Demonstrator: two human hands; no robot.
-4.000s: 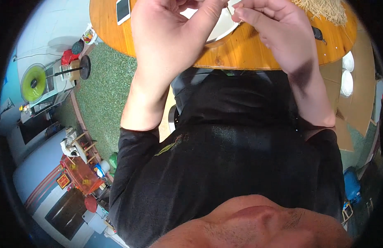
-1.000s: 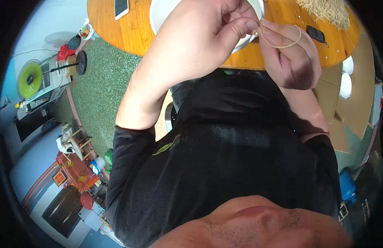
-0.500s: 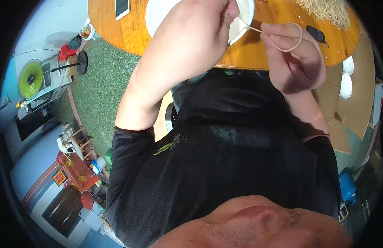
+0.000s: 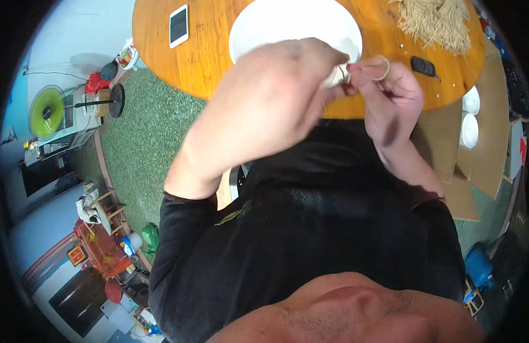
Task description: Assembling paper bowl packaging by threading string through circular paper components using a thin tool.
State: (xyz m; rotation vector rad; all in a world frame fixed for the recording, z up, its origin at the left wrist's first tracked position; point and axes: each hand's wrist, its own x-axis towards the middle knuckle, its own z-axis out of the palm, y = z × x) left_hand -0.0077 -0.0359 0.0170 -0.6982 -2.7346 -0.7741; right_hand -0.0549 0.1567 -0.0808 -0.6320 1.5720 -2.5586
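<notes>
A thin beige cord (image 4: 387, 67) runs between my hands above the near edge of a round wooden table. My left hand (image 4: 293, 86), somewhat blurred, pinches one part of it; its fingertips are partly hidden behind the back of the hand. Close by, my right hand (image 4: 395, 94) grips the cord between thumb and fingers, and a small loop curls over its index finger. Both sets of fingertips nearly meet. Just beyond my left hand sits a large white round bowl (image 4: 276, 28), partly covered by that hand.
The wooden table (image 4: 210, 63) bears a white phone (image 4: 179, 26) at left, a black key fob (image 4: 423, 66) at right, and a bundle of beige cords (image 4: 439, 26) at far right. Cardboard (image 4: 481, 148) with white round things (image 4: 469, 130) lies below. A green fan (image 4: 46, 112) stands left.
My hands have come closer together, so the stretch of cord between them is shorter and its loop smaller. The table and bowl appear lower in view, showing more of the bowl.
</notes>
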